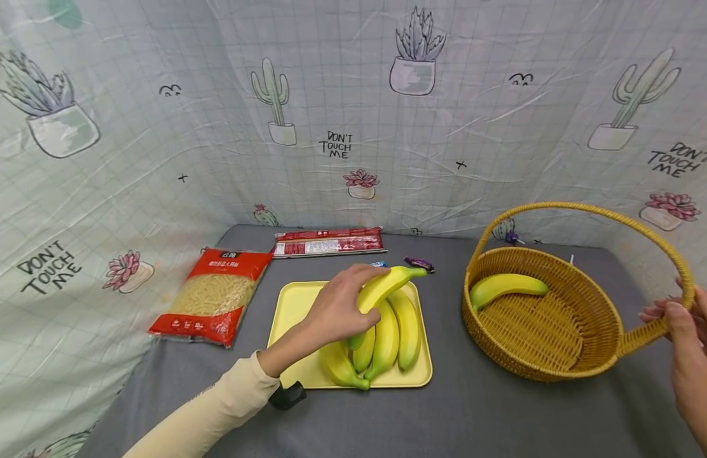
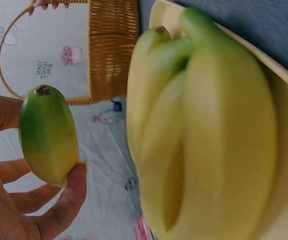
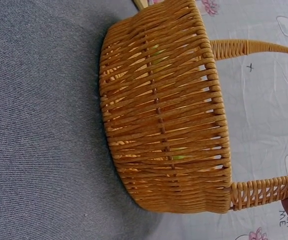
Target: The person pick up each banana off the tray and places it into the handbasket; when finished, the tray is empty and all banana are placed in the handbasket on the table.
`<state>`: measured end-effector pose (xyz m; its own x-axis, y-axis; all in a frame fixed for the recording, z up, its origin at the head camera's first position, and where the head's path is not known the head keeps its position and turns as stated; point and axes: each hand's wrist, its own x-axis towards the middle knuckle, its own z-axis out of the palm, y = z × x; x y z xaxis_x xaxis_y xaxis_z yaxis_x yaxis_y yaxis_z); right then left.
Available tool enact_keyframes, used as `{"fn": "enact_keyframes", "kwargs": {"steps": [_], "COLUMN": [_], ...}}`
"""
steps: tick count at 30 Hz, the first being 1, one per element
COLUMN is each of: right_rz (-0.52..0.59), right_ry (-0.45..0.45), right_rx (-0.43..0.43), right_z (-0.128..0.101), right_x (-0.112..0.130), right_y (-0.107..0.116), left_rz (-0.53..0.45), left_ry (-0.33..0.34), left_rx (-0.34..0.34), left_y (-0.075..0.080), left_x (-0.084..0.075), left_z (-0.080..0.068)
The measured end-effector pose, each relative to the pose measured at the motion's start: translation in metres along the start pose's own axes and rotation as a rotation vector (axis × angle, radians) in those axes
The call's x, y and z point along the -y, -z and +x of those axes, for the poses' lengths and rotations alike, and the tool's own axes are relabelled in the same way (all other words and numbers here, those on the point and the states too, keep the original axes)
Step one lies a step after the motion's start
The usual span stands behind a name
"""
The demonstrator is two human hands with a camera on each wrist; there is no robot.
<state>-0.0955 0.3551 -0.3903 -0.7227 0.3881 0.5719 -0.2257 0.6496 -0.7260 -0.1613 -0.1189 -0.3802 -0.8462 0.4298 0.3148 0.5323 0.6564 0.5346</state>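
My left hand (image 1: 344, 305) grips a yellow-green banana (image 1: 388, 283) and holds it just above the yellow tray (image 1: 293, 305), where three more bananas (image 1: 384, 343) lie side by side. In the left wrist view the held banana (image 2: 49, 135) sits between thumb and fingers, with the tray's bananas (image 2: 208, 140) blurred close by. A woven basket (image 1: 531, 331) stands to the right of the tray with one banana (image 1: 508, 287) inside. My right hand (image 1: 671, 318) holds the basket's handle (image 1: 645, 334) at its right base. The right wrist view shows the basket's wall (image 3: 163, 115) from the side.
A red bag of pasta (image 1: 213, 296) lies left of the tray, and a long red packet (image 1: 329, 242) behind it. Small wrapped sweets (image 1: 419, 263) lie by the tray's far edge. A cactus-print cloth (image 1: 159, 159) walls in the grey table (image 1: 445, 413) at the back and left.
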Motion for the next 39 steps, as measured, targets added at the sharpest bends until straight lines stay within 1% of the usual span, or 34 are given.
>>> {"fn": "enact_keyframes", "kwargs": {"steps": [4,8,12,16,19,26,34,39], "right_rz": [0.017,0.045,0.058,0.041,0.036,0.032,0.01,0.001], "right_ry": [0.006,-0.027,-0.023,-0.028,-0.04,0.003,0.008,-0.002], "right_rx": [0.005,0.019,0.025,0.025,0.026,0.006,-0.015,-0.02], "right_z": [0.0,0.001,0.002,0.002,0.002,0.002,-0.001,-0.002], "right_x": [0.0,0.001,0.003,0.003,0.003,0.002,0.001,0.002], "right_y": [-0.001,-0.003,-0.004,-0.003,-0.003,-0.002,-0.003,-0.002], "left_rz": [-0.01,-0.005,-0.005,-0.017,-0.026,-0.031,-0.032,-0.035], "left_ry": [-0.01,-0.033,-0.049,-0.069,-0.097,-0.147,-0.173,-0.192], "left_rx": [0.01,0.026,0.044,0.057,0.071,0.146,0.243,0.288], "left_y": [-0.004,-0.009,-0.014,-0.017,-0.02,-0.027,-0.043,-0.054], "left_x": [-0.01,-0.017,-0.025,-0.033,-0.039,-0.053,-0.074,-0.087], "left_z": [0.006,0.011,0.017,0.026,0.036,0.058,0.081,0.093]}}
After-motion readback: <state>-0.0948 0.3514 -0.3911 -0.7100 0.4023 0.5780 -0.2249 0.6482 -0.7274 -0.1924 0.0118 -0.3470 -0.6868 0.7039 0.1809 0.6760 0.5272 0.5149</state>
